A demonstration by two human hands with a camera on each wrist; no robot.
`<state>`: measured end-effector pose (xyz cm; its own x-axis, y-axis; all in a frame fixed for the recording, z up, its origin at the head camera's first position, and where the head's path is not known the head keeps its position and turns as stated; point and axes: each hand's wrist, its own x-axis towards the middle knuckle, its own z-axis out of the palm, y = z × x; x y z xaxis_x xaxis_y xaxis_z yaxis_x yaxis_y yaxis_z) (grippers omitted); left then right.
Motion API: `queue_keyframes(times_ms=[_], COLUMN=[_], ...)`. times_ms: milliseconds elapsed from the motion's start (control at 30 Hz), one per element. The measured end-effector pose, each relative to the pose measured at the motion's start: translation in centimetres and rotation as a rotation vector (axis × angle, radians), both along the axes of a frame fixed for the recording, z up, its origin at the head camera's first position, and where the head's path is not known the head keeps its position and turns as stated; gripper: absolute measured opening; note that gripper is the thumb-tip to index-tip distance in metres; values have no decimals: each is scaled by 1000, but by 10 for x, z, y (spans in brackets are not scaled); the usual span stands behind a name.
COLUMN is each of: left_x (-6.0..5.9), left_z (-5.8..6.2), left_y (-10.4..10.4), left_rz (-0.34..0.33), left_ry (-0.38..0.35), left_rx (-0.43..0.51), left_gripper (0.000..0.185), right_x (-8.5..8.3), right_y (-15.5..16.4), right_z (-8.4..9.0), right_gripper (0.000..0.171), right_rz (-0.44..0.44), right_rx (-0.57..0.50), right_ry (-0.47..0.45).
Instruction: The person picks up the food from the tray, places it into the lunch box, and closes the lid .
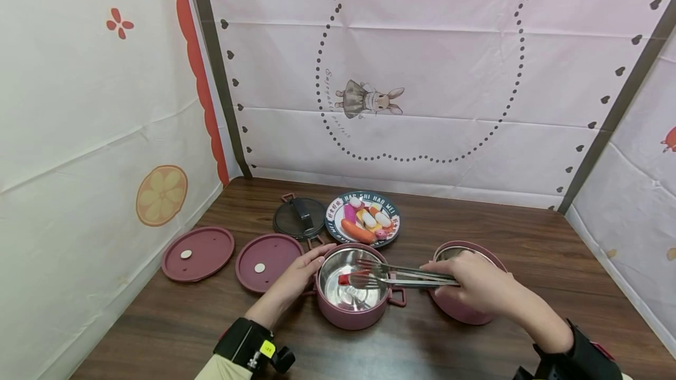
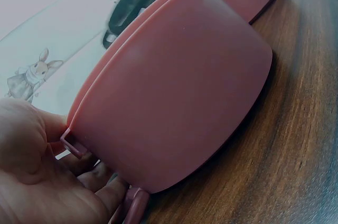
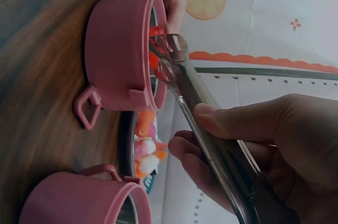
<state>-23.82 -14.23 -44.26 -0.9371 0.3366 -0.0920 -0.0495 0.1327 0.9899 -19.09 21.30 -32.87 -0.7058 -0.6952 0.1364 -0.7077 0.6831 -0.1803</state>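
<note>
A pink pot point(image 1: 351, 316) with a shiny metal inside stands uncovered in front of me. My left hand point(image 1: 296, 274) holds it at its left side. The left wrist view shows the thumb up by the rim and the fingers bent close to the side handle point(image 2: 76, 147). Metal tongs point(image 1: 417, 277) lie in the grip of my right hand point(image 1: 477, 283), thumb on one arm. Their tips pinch a bright red piece point(image 3: 157, 52) at the mouth of the pot. A second pink pot point(image 1: 462, 306) is under my right hand, partly hidden by it.
Behind the pot sits a patterned plate point(image 1: 389, 238) heaped with colourful food pieces. Two pink lids point(image 1: 198, 254) lie at the left, each with a white knob. A dark round lid or pan point(image 1: 287, 221) with a black object across it is beside the plate. Cloth walls border the table point(image 1: 422, 345).
</note>
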Motion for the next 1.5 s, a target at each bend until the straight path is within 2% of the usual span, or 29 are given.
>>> queue_keyframes(times_ms=[433,600,800,900,1133,1267,1500], left_x=[0,0,0,0,0,2,1], left_z=[1,0,0,0,-1,0,-1], left_y=[0,1,1,1,3,4,2], left_rz=[10,15,17,15,20,23,32], left_ry=[0,-3,-8,-6,15,28,14], left_rx=[-8,-8,-8,-5,5,4,-5], left_gripper=[45,45,45,45,45,45,45], right_x=[4,5,5,4,-4,-15,-37], right_y=[-2,0,2,2,-1,-3,-12], right_z=[0,2,4,5,11,14,16], right_gripper=[34,35,36,35,41,43,43], right_rz=[12,30,51,42,-46,-116,-212], right_rx=[-7,-10,-24,-27,-84,-106,-60], right_ry=[-109,-105,-39,-34,-65,-15,38])
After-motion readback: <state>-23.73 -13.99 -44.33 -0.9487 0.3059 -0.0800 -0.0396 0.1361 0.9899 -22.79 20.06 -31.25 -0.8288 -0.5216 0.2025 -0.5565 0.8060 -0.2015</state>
